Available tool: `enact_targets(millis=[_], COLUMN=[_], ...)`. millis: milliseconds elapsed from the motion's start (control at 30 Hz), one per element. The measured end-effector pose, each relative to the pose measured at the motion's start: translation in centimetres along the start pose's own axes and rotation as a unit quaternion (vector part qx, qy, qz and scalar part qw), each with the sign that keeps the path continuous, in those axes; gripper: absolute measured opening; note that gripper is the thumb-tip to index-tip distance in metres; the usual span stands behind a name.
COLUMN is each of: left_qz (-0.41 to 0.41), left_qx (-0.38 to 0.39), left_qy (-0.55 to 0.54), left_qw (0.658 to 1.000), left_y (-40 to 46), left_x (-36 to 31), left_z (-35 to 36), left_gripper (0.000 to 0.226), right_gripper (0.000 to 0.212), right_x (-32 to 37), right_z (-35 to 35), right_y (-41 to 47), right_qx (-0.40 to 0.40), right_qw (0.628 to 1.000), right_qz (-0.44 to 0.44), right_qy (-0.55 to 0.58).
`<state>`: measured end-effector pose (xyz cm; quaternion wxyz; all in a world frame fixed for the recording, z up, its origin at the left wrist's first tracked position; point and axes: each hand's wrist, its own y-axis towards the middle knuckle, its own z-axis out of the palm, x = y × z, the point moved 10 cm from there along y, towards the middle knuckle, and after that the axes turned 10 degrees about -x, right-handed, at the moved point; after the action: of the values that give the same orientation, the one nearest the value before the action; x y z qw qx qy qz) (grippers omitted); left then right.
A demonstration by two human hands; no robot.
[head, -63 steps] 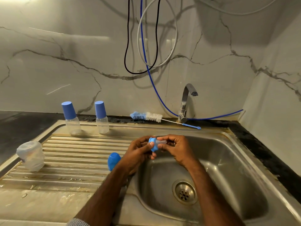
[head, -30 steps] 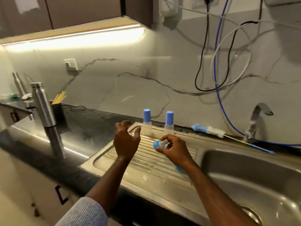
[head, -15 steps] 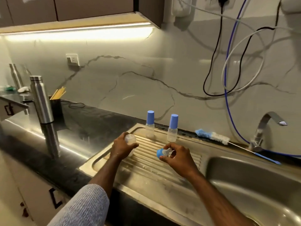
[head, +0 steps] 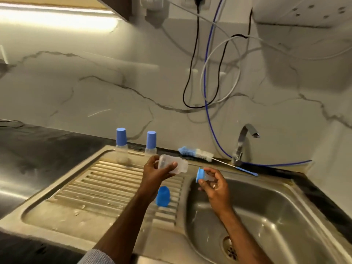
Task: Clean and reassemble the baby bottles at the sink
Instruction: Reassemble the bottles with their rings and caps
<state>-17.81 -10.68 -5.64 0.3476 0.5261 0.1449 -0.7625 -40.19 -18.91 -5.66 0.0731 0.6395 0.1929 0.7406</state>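
Two hands now carry matching parts: we note the left hand (head: pixel 155 173) has lifted the clear bottle (head: pixel 172 164) off the draining surface (head: pixel 99 185); the right hand (head: pixel 214 182) pinches the blue collar (head: pixel 200 175). Reassembly appears imminent.

White veined marble wall (head: pixel 95 82); dark countertop (head: pixel 38 145) at left; under-cabinet light strip (head: pixel 57 20) upper left; cables (head: pixel 207 73) hanging centre.

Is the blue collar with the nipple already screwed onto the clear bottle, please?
No, the right hand holds it apart from the clear bottle.
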Motion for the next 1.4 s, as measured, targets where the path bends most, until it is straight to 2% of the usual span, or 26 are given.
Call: enact_targets(millis=[233, 333, 433, 533, 633, 733, 833, 900, 1033, 1167, 1267, 1400], left_qz=[0.073, 0.098, 0.108, 0.104, 0.119, 0.076, -0.010, -0.026, 0.039, 0.152, 0.185, 0.142], left_qx=[0.012, 0.052, 0.085, 0.071, 0.084, 0.067, 0.073, 0.085, 0.104, 0.170, 0.196, 0.217], left_qy=[0.073, 0.086, 0.106, 0.104, 0.149, 0.131, 0.056, 0.059, 0.209, 0.303, 0.306, 0.267], left_qw=[0.995, 0.990, 0.985, 0.987, 0.978, 0.986, 0.996, 0.994, 0.972, 0.925, 0.913, 0.928], left_y=[-0.1, -1.1, -2.8, -3.7, -4.5, -4.7, -4.6, -4.6, -4.7, -5.1, -5.8, -5.9], left_x=[-1.8, -2.6, -1.6, -0.3, 0.4, 1.9, 4.6, 5.8, 6.2, 4.9, 4.0, 4.4], left_z=[0.3, 1.8, 4.1, 5.3, 7.1, 8.4, 9.8, 10.2, 10.0, 11.2, 11.9, 11.6], left_gripper=[0.067, 0.069, 0.063, 0.064, 0.055, 0.067, 0.078, 0.079, 0.070, 0.065, 0.048, 0.040], right_gripper=[0.049, 0.047, 0.044, 0.044, 0.042, 0.037, 0.039, 0.037, 0.032, 0.032, 0.030, 0.030], right_x=[-0.7, -0.3, 0.4, 1.1, 1.3, 0.9, 0.3, 0.1, -0.7, -1.4, -1.3, -1.0], right_z=[1.5, 1.7, 0.4, -1.6, -3.8, -5.5, -6.6, -7.1, -7.2, -6.6, -6.5, -6.6], right_y=[0.6, 0.9, 1.3, 1.6, 1.8, 1.9, 2.3, 2.6, 3.0, 2.9, 2.6, 2.4], right_qx=[0.060, 0.065, 0.062, 0.066, 0.073, 0.079, 0.053, 0.041, 0.061, 0.085, 0.102, 0.126], right_qw=[0.997, 0.996, 0.992, 0.991, 0.992, 0.993, 0.988, 0.985, 0.988, 0.986, 0.983, 0.979], right_qz=[0.005, 0.021, 0.039, 0.043, 0.051, 0.068, 0.099, 0.107, 0.110, 0.121, 0.131, 0.139], right_qy=[0.038, 0.066, 0.098, 0.106, 0.087, 0.061, 0.102, 0.125, 0.094, 0.076, 0.075, 0.075])
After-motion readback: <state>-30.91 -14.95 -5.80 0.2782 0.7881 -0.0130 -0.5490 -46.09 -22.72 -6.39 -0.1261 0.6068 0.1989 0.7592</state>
